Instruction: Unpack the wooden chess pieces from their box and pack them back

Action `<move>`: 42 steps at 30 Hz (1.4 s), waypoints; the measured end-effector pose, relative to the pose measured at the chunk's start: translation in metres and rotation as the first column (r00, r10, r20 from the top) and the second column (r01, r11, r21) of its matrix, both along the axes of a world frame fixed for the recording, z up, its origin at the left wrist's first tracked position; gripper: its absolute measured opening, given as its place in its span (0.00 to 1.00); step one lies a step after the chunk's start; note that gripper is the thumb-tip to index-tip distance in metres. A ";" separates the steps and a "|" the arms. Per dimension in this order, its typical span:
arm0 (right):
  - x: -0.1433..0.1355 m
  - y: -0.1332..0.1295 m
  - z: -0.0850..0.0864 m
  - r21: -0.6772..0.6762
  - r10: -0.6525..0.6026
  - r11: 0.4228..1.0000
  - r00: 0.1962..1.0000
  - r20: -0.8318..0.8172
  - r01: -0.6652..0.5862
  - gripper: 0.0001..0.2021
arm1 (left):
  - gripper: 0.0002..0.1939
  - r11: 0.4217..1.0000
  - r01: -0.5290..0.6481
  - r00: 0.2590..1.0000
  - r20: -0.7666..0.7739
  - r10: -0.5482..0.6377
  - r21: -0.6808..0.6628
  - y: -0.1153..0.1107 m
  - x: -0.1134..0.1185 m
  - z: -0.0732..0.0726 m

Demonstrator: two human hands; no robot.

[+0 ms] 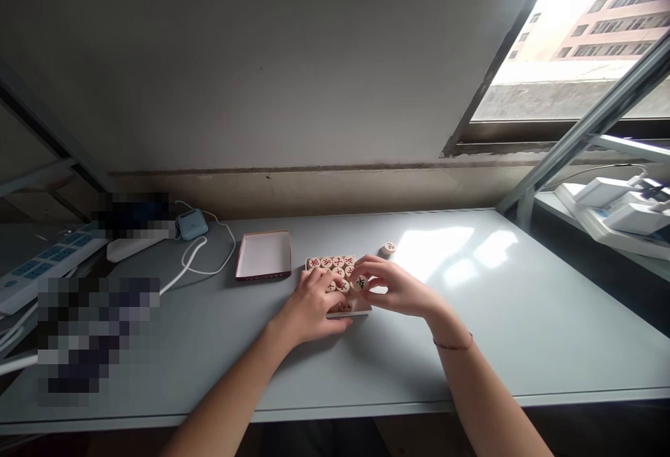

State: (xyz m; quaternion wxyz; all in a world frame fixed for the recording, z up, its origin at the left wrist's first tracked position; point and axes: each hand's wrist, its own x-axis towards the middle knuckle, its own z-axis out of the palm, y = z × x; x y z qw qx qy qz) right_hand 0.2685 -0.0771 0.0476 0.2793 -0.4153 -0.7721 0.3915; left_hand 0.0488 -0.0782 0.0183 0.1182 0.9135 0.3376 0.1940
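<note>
A shallow box (361, 307) sits on the grey desk, holding several round wooden pieces (326, 261) with red characters. My left hand (313, 303) lies over the box's left part, fingers spread and touching pieces, covering some of them. Between the thumb and fingers of my right hand (390, 286) is a round piece with a dark character (360, 282), held over the box's right side. Another round piece (388, 248) rests on the desk behind my right hand.
An open, shallow lid (264, 255) lies left of the box. Power strips (49, 261), a light-blue adapter (192, 224) and white cables (196, 248) occupy the left side. More plugs (607, 195) stand at far right, and a wall runs behind the desk.
</note>
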 end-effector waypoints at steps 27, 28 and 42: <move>0.040 0.050 -0.074 0.535 -0.717 0.685 0.587 0.375 0.494 0.18 | 0.14 0.981 0.065 0.996 -0.078 -0.051 0.182 0.003 0.015 -0.006; 0.042 0.052 -0.077 0.516 -0.709 0.697 0.582 0.397 0.498 0.18 | 0.13 0.980 0.068 0.995 -0.087 -0.053 0.186 0.003 0.016 -0.007; -0.010 0.006 -0.011 -0.260 -0.186 0.959 0.940 -0.286 0.110 0.20 | 0.20 0.976 -0.138 0.970 0.225 0.098 0.171 0.008 0.017 -0.005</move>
